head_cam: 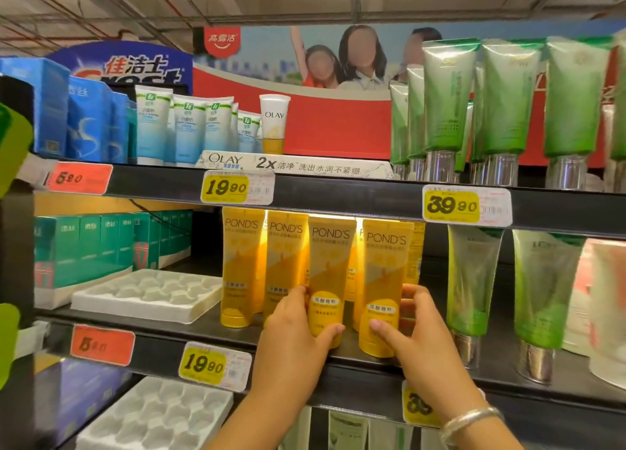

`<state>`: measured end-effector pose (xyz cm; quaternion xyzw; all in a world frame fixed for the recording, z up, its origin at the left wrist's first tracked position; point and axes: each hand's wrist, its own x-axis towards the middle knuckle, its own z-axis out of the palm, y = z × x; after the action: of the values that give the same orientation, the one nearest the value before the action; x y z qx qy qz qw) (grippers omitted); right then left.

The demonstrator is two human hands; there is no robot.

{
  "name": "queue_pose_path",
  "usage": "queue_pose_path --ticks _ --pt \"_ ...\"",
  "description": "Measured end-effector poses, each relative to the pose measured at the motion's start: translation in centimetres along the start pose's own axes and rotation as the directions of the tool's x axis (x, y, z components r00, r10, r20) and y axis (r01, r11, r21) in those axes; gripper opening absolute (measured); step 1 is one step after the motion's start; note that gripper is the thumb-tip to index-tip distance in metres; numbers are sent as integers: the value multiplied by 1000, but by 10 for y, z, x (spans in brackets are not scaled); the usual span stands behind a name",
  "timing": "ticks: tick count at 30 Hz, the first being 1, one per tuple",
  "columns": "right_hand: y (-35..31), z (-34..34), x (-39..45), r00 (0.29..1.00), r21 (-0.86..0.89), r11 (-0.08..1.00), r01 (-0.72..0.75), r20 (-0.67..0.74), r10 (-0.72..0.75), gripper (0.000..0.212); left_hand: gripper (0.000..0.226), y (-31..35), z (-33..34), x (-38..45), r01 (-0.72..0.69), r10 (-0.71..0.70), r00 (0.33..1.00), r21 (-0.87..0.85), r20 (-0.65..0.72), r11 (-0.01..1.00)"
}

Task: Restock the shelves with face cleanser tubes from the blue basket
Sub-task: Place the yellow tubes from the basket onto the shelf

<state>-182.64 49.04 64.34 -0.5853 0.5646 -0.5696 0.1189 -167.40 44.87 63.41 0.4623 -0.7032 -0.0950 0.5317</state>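
Step in hand, judged: placing/facing yellow tubes on the middle shelf, front row

Nearest, 5 o'clock: right hand [415, 327] with bangle [471, 415] on the wrist, thumb in front and fingers wrapped behind the right Pond's tube [384, 287], grasping it low near the cap

At 6 o'clock: left hand [298, 331] grasping the neighbouring Pond's tube [328, 280] the same way, thumb across its lower front

Both tubes upright, cap down, touching the middle shelf [338, 358] at its front lip, just beside each other, small gap between

Behind, toward 10 o'clock of the hands: two more Pond's tubes [238, 266] standing, further ones hidden at the back

At 9 o'clock: empty white tray [145, 294] on the same shelf

At 3 o'clock: green tubes [474, 280]

Far, 12 o'clock: top shelf with single Olay tube [273, 123]

Blue basket not in view

Next, likely: square the pair with labels forward, close the gap, release, then reach down for more stock; light grip needed, upright tubes on small caps look easy to topple into neighbours
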Motion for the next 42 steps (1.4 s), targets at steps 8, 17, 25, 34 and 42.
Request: queue_pose_path --ticks 8,17,25,34,42 --pt "-3 10 5 1000 -59 998 -16 -21 14 44 56 0 5 3 18 -17 1000 60 -11 998" --pt "-6 9 10 997 -155 987 -50 -67 40 49 61 3 13 2 3 3 999 110 -49 994" --pt "-9 0 -1 996 -135 991 -3 -85 -9 41 52 4 3 -3 -42 45 997 51 -69 998" --pt "-30 -24 -39 996 -61 996 65 -61 -69 9 13 -4 -25 -28 20 19 996 -402 92 915" --pt "10 -19 -125 941 23 943 -332 -64 332 12 13 -53 -10 -95 299 -47 847 -402 530 865"
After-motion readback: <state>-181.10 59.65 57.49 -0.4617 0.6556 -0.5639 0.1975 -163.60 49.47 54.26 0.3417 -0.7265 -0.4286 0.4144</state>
